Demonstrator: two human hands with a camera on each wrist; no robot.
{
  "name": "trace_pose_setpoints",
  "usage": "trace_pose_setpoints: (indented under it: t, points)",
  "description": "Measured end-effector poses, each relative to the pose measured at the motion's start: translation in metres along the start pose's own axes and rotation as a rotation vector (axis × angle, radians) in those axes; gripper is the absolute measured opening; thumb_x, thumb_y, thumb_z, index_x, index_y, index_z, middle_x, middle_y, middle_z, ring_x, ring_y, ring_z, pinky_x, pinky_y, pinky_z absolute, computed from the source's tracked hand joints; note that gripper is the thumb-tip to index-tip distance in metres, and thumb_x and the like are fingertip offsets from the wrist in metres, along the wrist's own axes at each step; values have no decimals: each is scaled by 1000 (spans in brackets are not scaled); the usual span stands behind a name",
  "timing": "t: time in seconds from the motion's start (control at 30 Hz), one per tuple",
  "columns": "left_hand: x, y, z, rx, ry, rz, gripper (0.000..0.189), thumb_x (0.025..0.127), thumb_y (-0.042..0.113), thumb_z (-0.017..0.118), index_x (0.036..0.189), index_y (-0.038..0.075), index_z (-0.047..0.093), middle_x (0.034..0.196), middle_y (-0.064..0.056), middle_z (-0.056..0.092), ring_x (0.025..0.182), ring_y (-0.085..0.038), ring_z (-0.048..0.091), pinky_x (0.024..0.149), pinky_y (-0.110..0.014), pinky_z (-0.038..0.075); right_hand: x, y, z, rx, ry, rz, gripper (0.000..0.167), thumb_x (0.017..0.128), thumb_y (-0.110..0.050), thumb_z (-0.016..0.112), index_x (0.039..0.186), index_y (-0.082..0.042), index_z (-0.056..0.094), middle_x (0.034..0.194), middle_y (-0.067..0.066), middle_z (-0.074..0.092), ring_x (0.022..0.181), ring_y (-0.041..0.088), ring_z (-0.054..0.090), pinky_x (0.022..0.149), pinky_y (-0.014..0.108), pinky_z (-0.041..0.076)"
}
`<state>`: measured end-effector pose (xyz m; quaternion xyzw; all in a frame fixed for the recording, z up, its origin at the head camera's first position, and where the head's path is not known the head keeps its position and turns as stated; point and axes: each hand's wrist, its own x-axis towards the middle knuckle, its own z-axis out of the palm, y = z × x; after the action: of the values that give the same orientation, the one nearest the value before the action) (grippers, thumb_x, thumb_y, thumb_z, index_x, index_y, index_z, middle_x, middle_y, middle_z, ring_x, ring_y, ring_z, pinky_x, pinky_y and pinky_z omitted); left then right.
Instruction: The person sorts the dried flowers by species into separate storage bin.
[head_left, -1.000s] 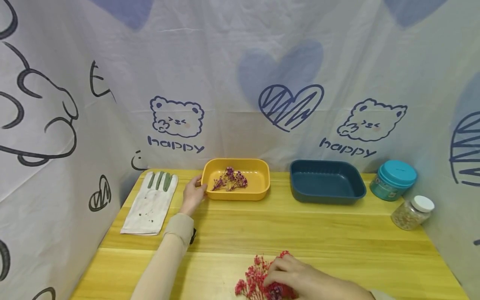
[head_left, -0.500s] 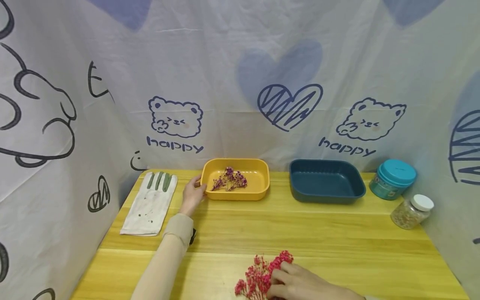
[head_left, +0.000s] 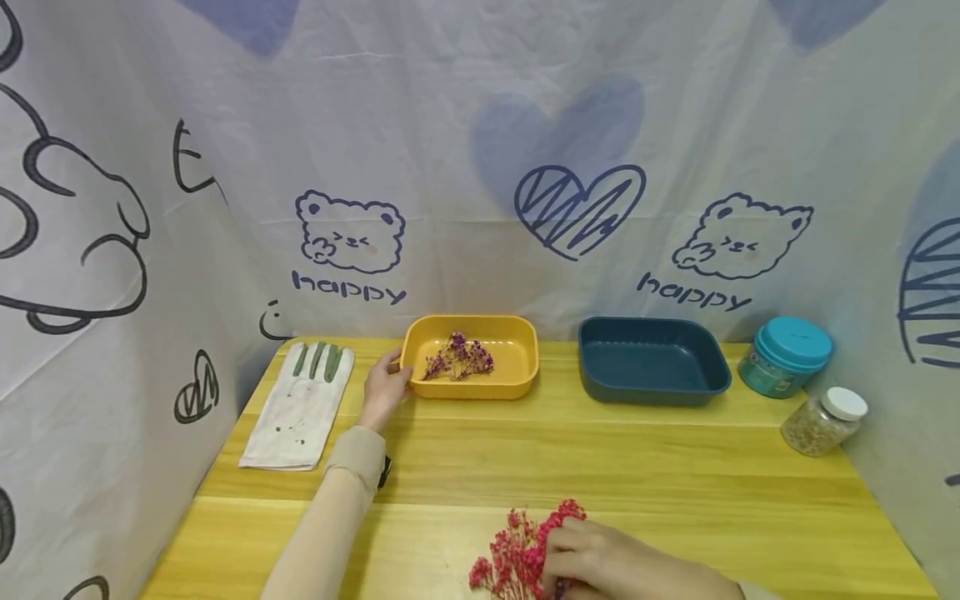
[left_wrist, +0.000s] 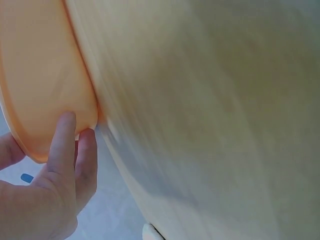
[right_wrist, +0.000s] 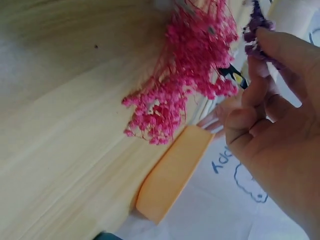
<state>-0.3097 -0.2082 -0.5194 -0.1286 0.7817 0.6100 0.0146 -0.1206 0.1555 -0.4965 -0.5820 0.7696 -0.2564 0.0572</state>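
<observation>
A yellow rectangular tray (head_left: 480, 389) stands at the back, with a sprig of purple dried flowers (head_left: 459, 358) inside. My left hand (head_left: 385, 390) holds its left end; the left wrist view shows the fingers around the corner of the tray (left_wrist: 55, 75). At the front of the table lies a bunch of pink dried flowers (head_left: 513, 550). Right beside it, my right hand (head_left: 600, 557) pinches another purple dried flower sprig (right_wrist: 256, 35) between thumb and fingertips. That sprig is mostly hidden by the hand in the head view.
A dark blue tray (head_left: 652, 392) stands to the right of the yellow one. Farther right are a turquoise-lidded tub (head_left: 786, 357) and a white-capped clear jar (head_left: 823, 422). A white glove (head_left: 298, 417) with green fingers lies at the left. A printed cloth (head_left: 465, 250) hangs behind.
My right hand has shifted slightly right and uncovered more of the pink flowers; the purple blooms under it show less. My left hand stays at the yellow tray.
</observation>
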Motion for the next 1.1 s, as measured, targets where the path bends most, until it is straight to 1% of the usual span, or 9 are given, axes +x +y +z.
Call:
trace_pose_setpoints:
  t: [0.17,0.27,0.4,0.5,0.63,0.77,0.9,1.0,1.1]
  points:
    - [0,0,-1,-1,4,-4,53,110,11,50,162,9,40,146,-27,53,130,-44,62,110,-47,58,-1,-2,-17,283,-39,185,12,108,-26,61,114,-33,68,111,-15,62,102,-5,51,88,15,56]
    - [0,1,-2,-7,3,-3,53,110,11,50,162,8,40,145,-28,53,131,-44,62,110,-48,58,0,-3,-24,377,-5,258,11,107,-27,62,113,-35,66,116,-14,61,107,-3,54,92,20,58]
    - [0,2,-2,-22,-1,-6,53,110,11,50,162,7,40,145,-28,53,131,-45,61,111,-48,58,4,-2,-31,415,57,270,11,106,-22,64,112,-31,65,128,-7,62,118,7,61,100,24,59]
    - [1,2,-2,-27,-3,-7,53,110,10,51,162,6,39,145,-29,52,131,-45,61,110,-48,58,7,0,-35,455,90,293,8,106,-19,64,110,-26,63,132,-3,66,119,9,64,94,26,61]
    - [1,1,-2,-31,-3,-2,53,110,10,51,162,5,39,146,-29,52,131,-46,61,110,-48,58,12,3,-40,568,141,344,7,104,-11,64,109,-15,62,126,10,70,110,4,67,85,27,64]
    - [0,0,-1,-25,3,5,53,110,10,51,161,5,40,144,-29,53,128,-45,62,107,-46,60,17,6,-45,726,203,369,13,102,-6,65,113,-2,57,119,21,64,111,5,68,87,28,66]
    - [0,1,-2,-11,17,8,52,109,10,52,160,4,43,141,-29,55,119,-39,67,97,-38,65,25,13,-51,839,271,431,22,103,-6,65,117,5,53,115,15,59,107,10,72,89,31,66]
    - [0,1,-2,-12,13,7,52,109,10,52,160,4,42,142,-29,54,120,-40,67,99,-39,65,31,21,-56,870,324,490,28,104,-8,64,122,9,51,113,8,59,103,12,73,90,34,67]
    - [1,0,-2,-14,1,4,53,109,10,52,161,5,41,144,-29,53,125,-44,64,105,-44,62,37,29,-60,882,370,539,34,105,-11,64,127,11,51,115,4,62,103,12,74,91,37,67]
